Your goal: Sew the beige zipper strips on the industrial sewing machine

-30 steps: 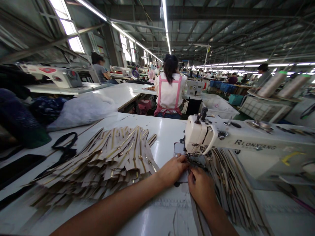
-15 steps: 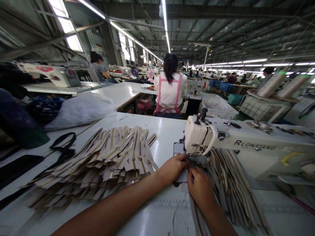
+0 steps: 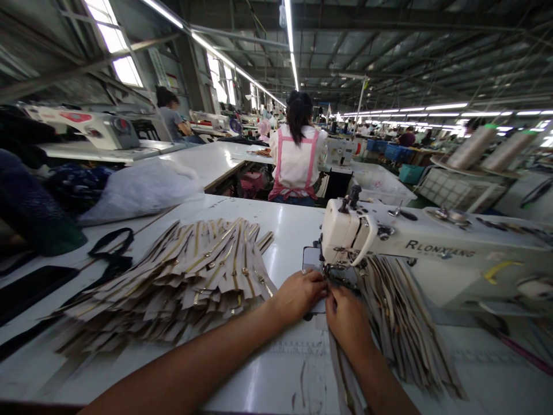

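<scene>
White tabletop (image 3: 294, 222) spans the lower frame; right, a sewing machine (image 3: 389, 230) reads "RLONXIANG". Beige zipper tapes (image 3: 216, 276) fan centre-left. Hands have barely moved, suggesting continued feeding: right hand (image 3: 349, 320) pinches a zipper strip (image 3: 340, 366) running bottom-centre; left hand's (image 3: 301, 295) bunched fingers hide any grip.

- Counter (image 3: 288, 222): smooth, glossy white, streaked with reflections
- Zipper strips (image 3: 207, 271): matt cloth tape; shiny gold-toned metal teeth
- Sewing machine (image 3: 436, 233): smooth pale casing, bright metal fittings
- Bag (image 3: 142, 190): crinkled, translucent plastic
</scene>
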